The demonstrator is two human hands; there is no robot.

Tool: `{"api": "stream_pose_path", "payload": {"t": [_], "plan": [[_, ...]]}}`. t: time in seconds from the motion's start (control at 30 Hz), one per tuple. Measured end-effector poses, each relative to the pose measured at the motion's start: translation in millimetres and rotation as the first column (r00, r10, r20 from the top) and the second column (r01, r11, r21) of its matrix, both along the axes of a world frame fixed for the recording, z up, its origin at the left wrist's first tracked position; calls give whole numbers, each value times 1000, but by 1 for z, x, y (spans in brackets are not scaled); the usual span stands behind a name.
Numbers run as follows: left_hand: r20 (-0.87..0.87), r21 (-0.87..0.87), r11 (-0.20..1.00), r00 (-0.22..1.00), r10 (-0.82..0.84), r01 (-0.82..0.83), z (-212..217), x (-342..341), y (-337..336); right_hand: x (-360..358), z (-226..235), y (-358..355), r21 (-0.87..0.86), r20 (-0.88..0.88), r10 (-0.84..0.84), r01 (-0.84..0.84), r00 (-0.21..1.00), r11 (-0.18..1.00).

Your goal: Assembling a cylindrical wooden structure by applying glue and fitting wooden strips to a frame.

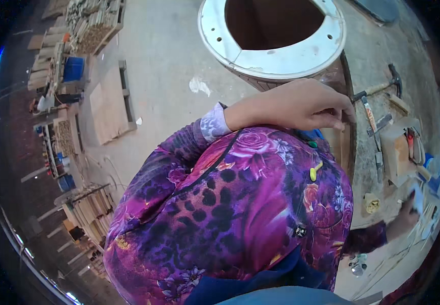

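Pinching, at about one o'clock in the head view, the left hand (296,107) with fingers curled tight on the top edge of a flat brown wooden slat (345,147) standing upright against a round wooden barrel (273,76), topped by a smooth white-grey metal ring (281,61) and showing only a dark brown hollow inside. Reaching out blurred at four o'clock, the right hand (405,216), fingers loosely spread over pale wood pieces, grip impossible to tell. Lying on rough grey concrete at two o'clock, a hammer (382,87), beside an open wooden box (400,152) holding small tools.
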State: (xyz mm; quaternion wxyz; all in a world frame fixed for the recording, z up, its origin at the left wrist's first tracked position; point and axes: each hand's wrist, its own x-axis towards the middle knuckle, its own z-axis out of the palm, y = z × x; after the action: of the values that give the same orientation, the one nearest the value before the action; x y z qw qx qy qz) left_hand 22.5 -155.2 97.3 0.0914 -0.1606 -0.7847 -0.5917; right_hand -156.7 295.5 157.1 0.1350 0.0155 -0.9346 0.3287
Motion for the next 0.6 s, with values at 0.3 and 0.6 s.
{"api": "stream_pose_path", "payload": {"t": [0.3,0.6], "plan": [[-139,-83,889,889,437,-450,-1,55,-55,122,-6,-333,-254,346,787,-757,510,602],[277,560,659,863,423,-503,-30,148,-130,131,-29,-391,-471,155,867,-736,473,486]]}}
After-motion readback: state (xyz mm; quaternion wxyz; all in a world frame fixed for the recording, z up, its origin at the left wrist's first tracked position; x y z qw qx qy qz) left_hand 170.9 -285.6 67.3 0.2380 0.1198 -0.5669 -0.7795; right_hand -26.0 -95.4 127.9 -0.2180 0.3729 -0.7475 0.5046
